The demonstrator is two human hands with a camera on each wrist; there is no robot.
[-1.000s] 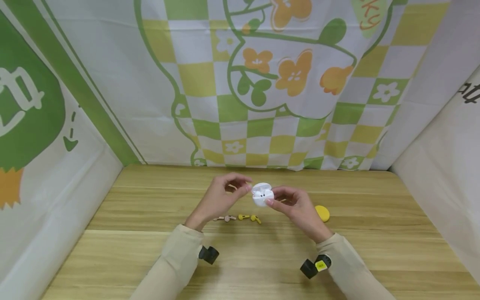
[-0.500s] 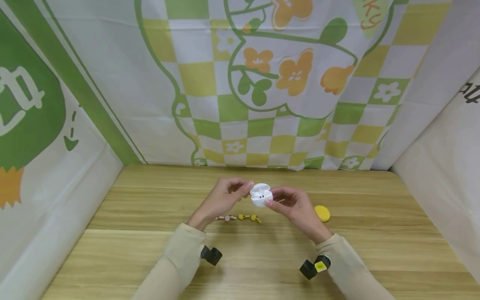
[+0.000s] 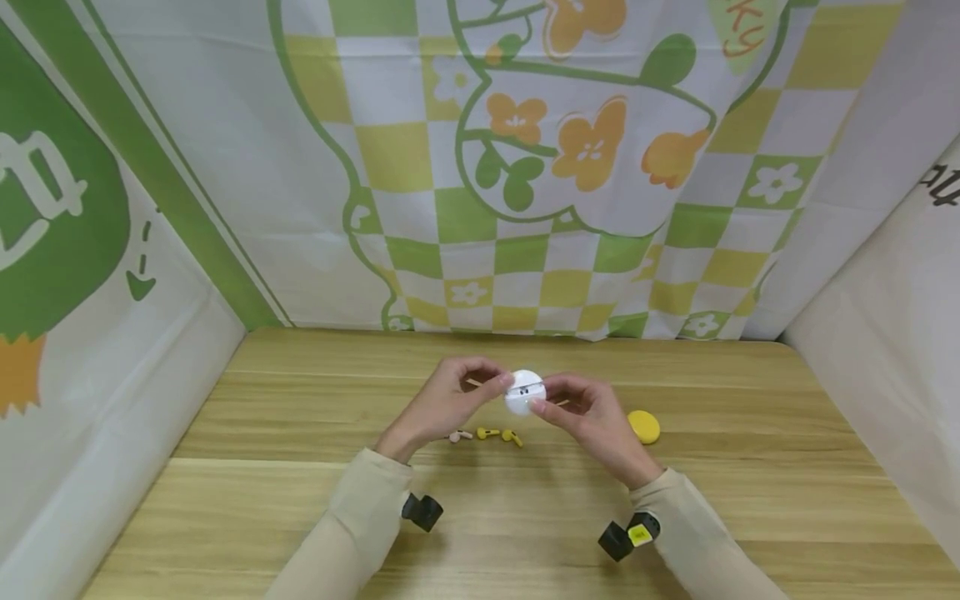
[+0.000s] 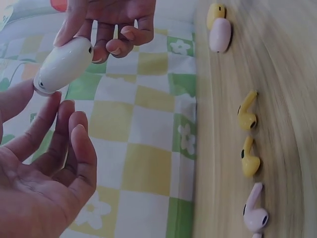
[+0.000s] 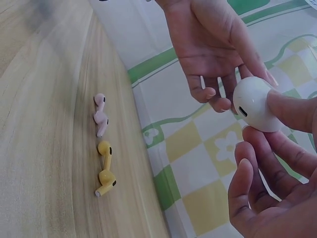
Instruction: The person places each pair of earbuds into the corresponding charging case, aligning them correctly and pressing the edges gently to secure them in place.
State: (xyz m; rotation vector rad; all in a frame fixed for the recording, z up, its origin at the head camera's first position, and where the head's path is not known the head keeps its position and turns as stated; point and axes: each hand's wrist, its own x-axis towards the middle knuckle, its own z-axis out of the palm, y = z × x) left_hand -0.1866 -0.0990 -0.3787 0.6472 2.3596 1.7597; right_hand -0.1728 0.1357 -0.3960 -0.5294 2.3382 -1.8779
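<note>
A round white earbud case (image 3: 525, 393) is held up over the table, its lid lowered almost onto the base with a narrow gap showing dark marks. My right hand (image 3: 598, 417) grips the base between thumb and fingers. At the lid's left side, my left hand (image 3: 450, 398) pinches the edge with thumb and index finger. In the left wrist view the case (image 4: 67, 64) shows its smooth underside between both hands. The right wrist view shows a dark port on the white case (image 5: 255, 101). The remaining fingers of both hands are loosely bent.
Two yellow earbuds (image 3: 487, 433) lie on the wooden table (image 3: 517, 533) below the hands. Pink earbuds (image 5: 100, 117) lie beside them, to their left in the head view. A yellow case (image 3: 643, 427) and a pink case (image 4: 220, 35) sit near the right hand. A patterned cloth (image 3: 525, 275) hangs behind.
The case lid, raised earlier, has swung down nearly onto its base. My left hand has moved right, its thumb and finger now on the lid edge. The right hand keeps its grip.
</note>
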